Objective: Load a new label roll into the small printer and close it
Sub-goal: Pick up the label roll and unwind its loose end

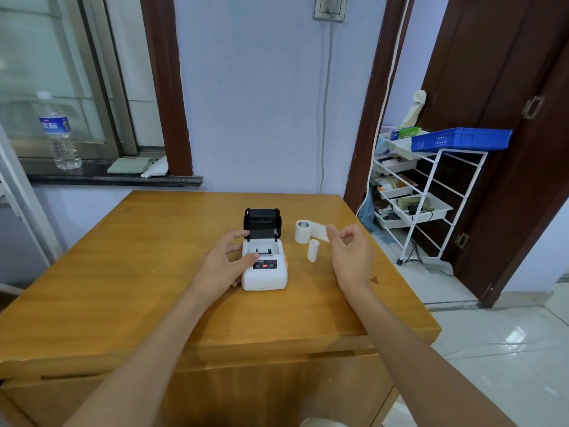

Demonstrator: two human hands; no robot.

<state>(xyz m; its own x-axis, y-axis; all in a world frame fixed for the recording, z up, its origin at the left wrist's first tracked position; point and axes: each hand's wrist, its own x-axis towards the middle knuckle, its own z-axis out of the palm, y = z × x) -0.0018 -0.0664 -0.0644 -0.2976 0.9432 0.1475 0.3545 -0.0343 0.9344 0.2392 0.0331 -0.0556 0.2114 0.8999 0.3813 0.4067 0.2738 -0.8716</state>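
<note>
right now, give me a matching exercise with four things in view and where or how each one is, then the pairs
Things:
1. printer lid
2. large label roll
3. small roll
4. water bottle

States or places:
A. standing upright on the table, right of the printer
B. on the window sill
C. flipped open, black inside showing
D. on its side, loose end of paper trailing toward the right hand

Pairs: 1-C, 2-D, 3-A, 4-B
</note>
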